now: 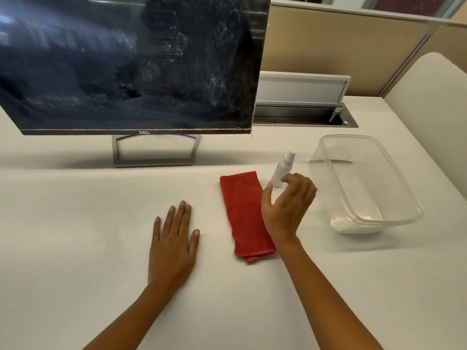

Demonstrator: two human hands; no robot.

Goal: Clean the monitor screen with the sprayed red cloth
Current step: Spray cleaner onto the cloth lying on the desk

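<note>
Red cloth (243, 213) lies folded flat on the counter (75, 236), just left of the right hand (286, 208), whose fingers (300, 185) hover spread and empty. It looks soft, light and limp; pinching a folded edge should lift it. The left hand (173, 246) rests flat. Beyond, the monitor screen (131, 61) shows smears.

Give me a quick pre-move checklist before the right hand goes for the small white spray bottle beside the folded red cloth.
1. Small white spray bottle upright on the white table: ok.
2. Right hand empty, fingers open, close to the bottle: ok.
3. Folded red cloth flat on the table, within reach: ok.
4. Left hand flat on the table, clear of the cloth: ok.
5. Black monitor screen clean: not ok, smears and specks show.
6. Cloth already damp: cannot tell.
</note>
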